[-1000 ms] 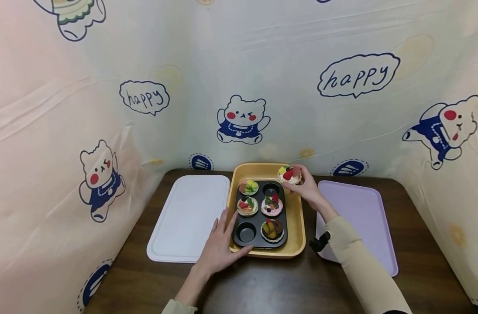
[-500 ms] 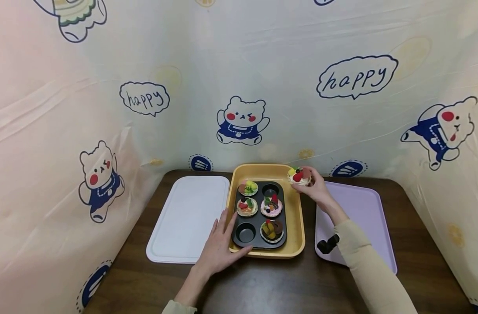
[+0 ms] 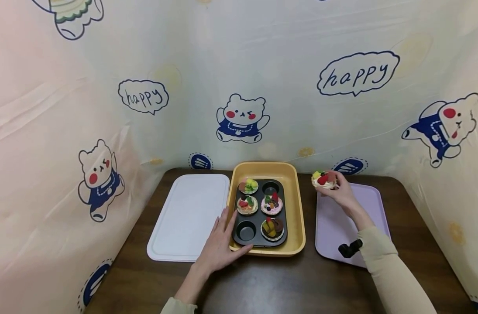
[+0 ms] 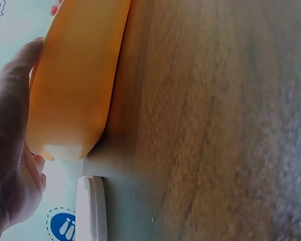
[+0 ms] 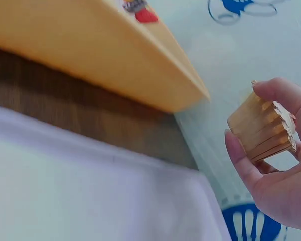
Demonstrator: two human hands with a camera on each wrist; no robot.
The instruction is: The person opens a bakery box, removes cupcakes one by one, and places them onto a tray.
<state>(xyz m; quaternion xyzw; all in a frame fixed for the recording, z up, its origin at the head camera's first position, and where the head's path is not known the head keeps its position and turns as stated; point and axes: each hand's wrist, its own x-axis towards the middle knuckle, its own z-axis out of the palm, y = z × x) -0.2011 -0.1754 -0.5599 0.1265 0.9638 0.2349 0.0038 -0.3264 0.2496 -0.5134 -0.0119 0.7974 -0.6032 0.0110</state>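
Note:
My right hand (image 3: 342, 192) holds a fruit-topped cupcake (image 3: 323, 180) by its sides, above the far left part of the lilac tray (image 3: 335, 231). The right wrist view shows the cupcake's pleated tan wrapper (image 5: 261, 128) between thumb and fingers. At the near left corner of the yellow tray (image 3: 295, 209), my left hand (image 3: 219, 246) rests with fingers spread over the rim. Inside that tray lies a dark muffin tin (image 3: 258, 224). Several cupcakes sit in its cups, among them a pink-creamed one (image 3: 271, 205) and a chocolate one (image 3: 272, 229). Its far right and near left cups are bare.
A white tray (image 3: 187, 218) lies left of the yellow one on the brown wooden table (image 3: 270, 283). Close behind the table hangs a printed curtain (image 3: 286, 109), which also closes in both sides. A small black device (image 3: 350, 248) is fixed at my right wrist.
My right hand has carried the cupcake rightward, from above the yellow tray's far right corner to above the lilac tray. The left hand has stayed in place.

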